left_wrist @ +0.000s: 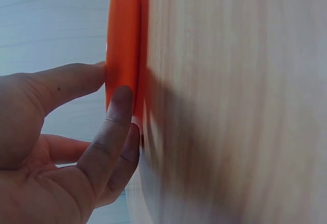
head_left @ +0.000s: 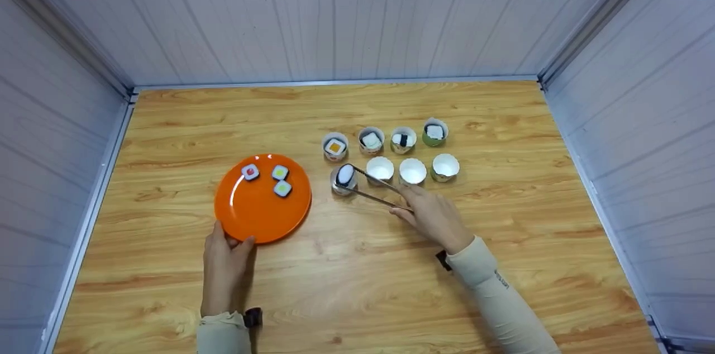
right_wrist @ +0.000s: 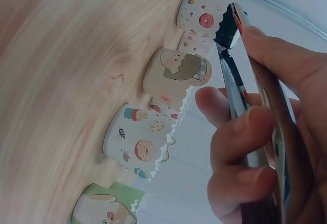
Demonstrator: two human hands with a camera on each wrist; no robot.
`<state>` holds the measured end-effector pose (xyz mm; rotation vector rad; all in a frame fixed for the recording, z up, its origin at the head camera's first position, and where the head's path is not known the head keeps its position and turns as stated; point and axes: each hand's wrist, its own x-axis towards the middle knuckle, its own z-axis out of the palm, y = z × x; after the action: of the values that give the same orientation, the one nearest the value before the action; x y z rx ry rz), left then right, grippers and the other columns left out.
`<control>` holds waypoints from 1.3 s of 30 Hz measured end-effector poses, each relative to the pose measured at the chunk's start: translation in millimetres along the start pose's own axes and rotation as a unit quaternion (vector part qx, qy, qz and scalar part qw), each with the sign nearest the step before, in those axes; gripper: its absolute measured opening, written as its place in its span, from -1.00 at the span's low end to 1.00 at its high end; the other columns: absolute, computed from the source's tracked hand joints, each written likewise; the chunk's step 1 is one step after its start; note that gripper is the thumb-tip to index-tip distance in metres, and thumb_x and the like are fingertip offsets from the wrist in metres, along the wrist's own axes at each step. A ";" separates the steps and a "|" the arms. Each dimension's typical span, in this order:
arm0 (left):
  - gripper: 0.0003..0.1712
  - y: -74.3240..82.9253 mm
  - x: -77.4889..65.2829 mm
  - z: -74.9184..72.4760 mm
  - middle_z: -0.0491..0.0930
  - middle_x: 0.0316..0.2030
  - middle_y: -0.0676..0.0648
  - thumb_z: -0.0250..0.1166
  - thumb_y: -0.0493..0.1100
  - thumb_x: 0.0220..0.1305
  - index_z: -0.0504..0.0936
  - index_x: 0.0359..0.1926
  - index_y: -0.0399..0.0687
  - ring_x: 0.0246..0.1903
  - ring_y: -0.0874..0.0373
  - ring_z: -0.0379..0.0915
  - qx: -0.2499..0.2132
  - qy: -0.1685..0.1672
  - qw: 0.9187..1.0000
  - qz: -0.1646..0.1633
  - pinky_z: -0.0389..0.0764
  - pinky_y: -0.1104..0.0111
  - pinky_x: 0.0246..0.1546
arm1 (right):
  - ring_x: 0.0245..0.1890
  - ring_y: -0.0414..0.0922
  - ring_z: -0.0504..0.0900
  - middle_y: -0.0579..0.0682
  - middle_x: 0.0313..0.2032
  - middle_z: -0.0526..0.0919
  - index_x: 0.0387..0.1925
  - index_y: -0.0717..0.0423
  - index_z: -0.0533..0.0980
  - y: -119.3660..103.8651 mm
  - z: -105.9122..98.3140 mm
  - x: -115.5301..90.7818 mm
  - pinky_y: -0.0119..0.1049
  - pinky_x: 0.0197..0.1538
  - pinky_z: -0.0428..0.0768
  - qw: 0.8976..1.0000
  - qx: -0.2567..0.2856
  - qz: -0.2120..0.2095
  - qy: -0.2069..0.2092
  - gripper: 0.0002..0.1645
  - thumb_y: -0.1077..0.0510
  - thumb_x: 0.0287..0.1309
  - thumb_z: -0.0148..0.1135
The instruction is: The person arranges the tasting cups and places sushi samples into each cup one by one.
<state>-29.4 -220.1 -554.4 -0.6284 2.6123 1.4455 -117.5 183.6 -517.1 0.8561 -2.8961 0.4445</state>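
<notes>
My left hand (head_left: pixel 222 264) grips the near-left rim of an orange plate (head_left: pixel 240 217); in the left wrist view its fingers (left_wrist: pixel 97 152) lie along the plate's edge. Three small white-edged sushi roll pieces, one red-centred (head_left: pixel 250 171) and two yellow-green-centred (head_left: pixel 282 189), lie on the plate. With my right hand (head_left: pixel 438 219) I hold metal tongs (head_left: pixel 373 196). A black-and-white sushi piece (head_left: pixel 346 175) is between the tong tips, at the mouth of the front-left paper cup (head_left: pixel 342 190). Whether the piece touches the cup I cannot tell. The right wrist view shows the tongs (right_wrist: pixel 263 91) at close range.
Three white-lined paper cups, one at the right end (head_left: pixel 445 167), continue the front row. Behind them stand several more cups, each with a sushi piece inside, such as an orange-centred one (head_left: pixel 335 147). Pale panel walls (head_left: pixel 335 19) border the wooden table (head_left: pixel 346 298).
</notes>
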 end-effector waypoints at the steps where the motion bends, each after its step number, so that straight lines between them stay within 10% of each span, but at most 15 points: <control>1: -0.33 0.1 0.1 0.1 0.23 0.16 -0.35 0.26 -0.26 0.39 0.16 0.37 -0.37 0.03 -0.14 0.26 -0.002 -0.001 1.000 -0.004 0.38 0.05 0.07 | -0.58 -0.19 0.46 -0.05 -0.33 0.58 0.20 0.07 0.54 0.0 0.3 0.3 -0.19 -0.57 0.47 1.000 0.000 0.002 -0.002 -0.43 -0.17 0.32 0.26; 20: -0.36 0.8 1.7 0.1 0.25 0.18 -0.31 0.25 -0.28 0.38 0.18 0.36 -0.33 0.10 -0.11 0.24 -0.013 -0.007 1.000 -0.017 0.32 0.01 0.19 | -0.51 -0.17 0.51 -0.06 -0.32 0.61 0.25 0.03 0.52 -10.5 -1.0 10.0 -0.16 -0.54 0.48 1.000 0.020 0.009 -0.006 -0.44 -0.10 0.31 0.31; 39: -0.43 -0.7 1.6 -0.1 0.33 0.15 -0.30 0.28 -0.32 0.35 0.27 0.29 -0.33 0.04 -0.10 0.34 -0.015 0.005 1.000 0.011 0.43 0.07 0.08 | -0.48 -0.09 0.59 -0.06 -0.32 0.60 0.11 -0.04 0.52 -87.0 25.5 56.6 -0.20 -0.62 0.43 0.997 -0.010 -0.031 -0.070 -0.53 -0.21 0.33 0.24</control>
<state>-30.6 -221.0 -555.4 -0.6146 2.6183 1.4941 -117.7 76.9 -510.2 1.0088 -2.9837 0.3641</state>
